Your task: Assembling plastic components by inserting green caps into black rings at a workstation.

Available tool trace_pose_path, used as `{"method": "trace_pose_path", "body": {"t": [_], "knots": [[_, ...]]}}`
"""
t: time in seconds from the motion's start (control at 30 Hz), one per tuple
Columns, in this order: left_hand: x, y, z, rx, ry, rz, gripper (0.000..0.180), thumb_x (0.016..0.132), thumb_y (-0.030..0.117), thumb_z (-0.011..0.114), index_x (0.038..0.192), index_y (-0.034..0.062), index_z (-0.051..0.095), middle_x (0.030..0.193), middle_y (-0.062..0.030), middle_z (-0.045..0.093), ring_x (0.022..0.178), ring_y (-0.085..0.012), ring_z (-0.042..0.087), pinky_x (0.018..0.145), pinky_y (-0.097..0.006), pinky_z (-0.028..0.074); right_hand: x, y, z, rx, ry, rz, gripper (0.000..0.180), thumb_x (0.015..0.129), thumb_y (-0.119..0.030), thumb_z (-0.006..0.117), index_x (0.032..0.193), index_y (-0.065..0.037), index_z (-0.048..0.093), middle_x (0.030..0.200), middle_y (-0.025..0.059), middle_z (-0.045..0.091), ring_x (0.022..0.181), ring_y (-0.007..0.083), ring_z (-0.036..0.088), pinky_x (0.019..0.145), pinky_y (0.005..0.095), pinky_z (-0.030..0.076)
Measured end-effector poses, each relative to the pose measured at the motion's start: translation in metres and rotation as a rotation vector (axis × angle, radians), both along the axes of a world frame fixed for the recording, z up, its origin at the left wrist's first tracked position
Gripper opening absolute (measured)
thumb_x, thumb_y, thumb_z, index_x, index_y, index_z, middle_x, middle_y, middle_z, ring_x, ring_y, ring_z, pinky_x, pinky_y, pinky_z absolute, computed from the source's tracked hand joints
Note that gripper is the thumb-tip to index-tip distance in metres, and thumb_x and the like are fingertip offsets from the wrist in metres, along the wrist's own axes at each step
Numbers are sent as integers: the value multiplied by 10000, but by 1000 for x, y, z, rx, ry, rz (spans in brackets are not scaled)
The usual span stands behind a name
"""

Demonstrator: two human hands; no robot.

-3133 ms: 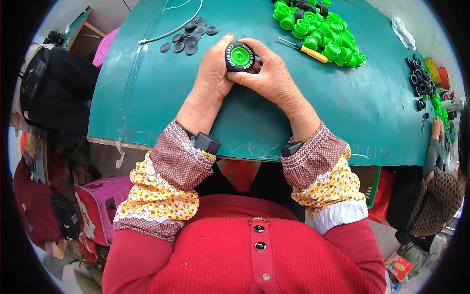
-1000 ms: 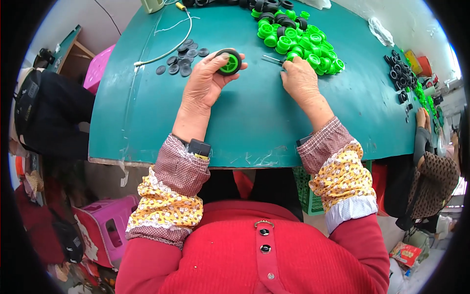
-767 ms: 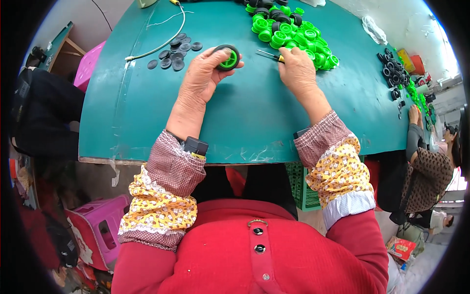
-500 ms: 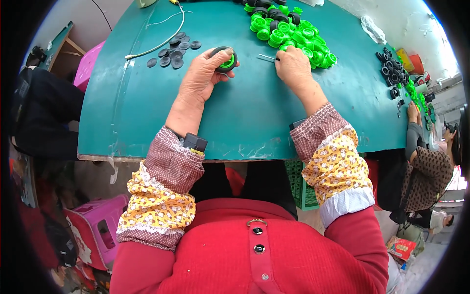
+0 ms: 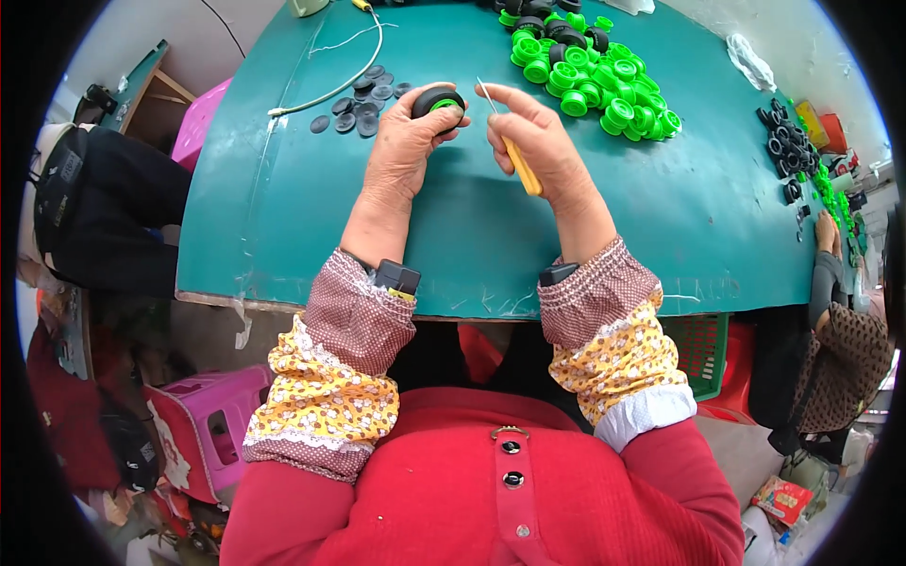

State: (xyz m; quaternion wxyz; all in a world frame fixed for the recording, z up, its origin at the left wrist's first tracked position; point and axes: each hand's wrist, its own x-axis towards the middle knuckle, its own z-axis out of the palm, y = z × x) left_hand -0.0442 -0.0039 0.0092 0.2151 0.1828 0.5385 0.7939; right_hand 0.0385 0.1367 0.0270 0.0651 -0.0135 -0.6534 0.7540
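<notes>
Wheel (image 5: pixel 438 101) — small, black tyre, green hub — held in left hand (image 5: pixel 408 141); right hand (image 5: pixel 543 141) grips a yellow-handled pick (image 5: pixel 517 156).

**My green table**

My table (image 5: pixel 472 236) has a teal-green top. On it lie a heap of green wheel hubs (image 5: pixel 590 71), dark round discs (image 5: pixel 363 99), a pale cord (image 5: pixel 340 80) and black rings (image 5: pixel 783 156) far right.

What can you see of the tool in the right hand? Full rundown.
The tool is a slim pick or small screwdriver: a yellow handle, plastic by its look, with a thin bright metal shaft ending in a fine tip. The right hand grips the handle between thumb and fingers, shaft angled up and toward the left, above the green table. The tip is near, but apart from, the black and green wheel in the left hand.
</notes>
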Motion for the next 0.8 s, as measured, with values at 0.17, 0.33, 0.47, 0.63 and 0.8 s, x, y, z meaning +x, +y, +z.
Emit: {"method": "trace_pose_path", "body": {"t": [0.17,0.33,0.47,0.63,0.8], "knots": [[-1,0,1,-12,-6,28,288,776,49,584,1058,9,538,935,-116,602,817,-187,603,686,-235,485,8,-4,4,-200,-54,159,450,853,-142,451,1284,-65,348,571,16,456,403,73,412,355,204,336],[-2,0,-1,-52,30,40,299,755,18,601,1050,14,551,913,-85,588,801,-168,596,688,-234,491,7,-9,0,38,-108,83,410,902,-195,398,1281,-50,341,574,1,438,390,55,378,344,191,314],[-3,1,-3,-158,172,70,319,738,9,615,1052,18,558,889,-60,573,773,-132,575,686,-227,490,10,-11,6,127,-140,103,421,909,-202,396,1292,-44,320,569,-5,432,387,49,370,337,189,307],[-1,4,-5,-214,279,93,296,693,29,642,987,42,605,812,-11,558,708,-79,516,638,-199,446,7,-15,1,191,-154,46,422,906,-189,400,1297,-53,314,554,-2,423,375,53,354,322,195,291],[1,5,-3,-257,296,63,310,713,23,619,1021,21,586,850,-33,567,734,-99,539,663,-211,459,6,-11,0,221,-200,40,423,906,-208,415,1296,-71,324,544,-14,394,377,41,324,314,188,263]]}}
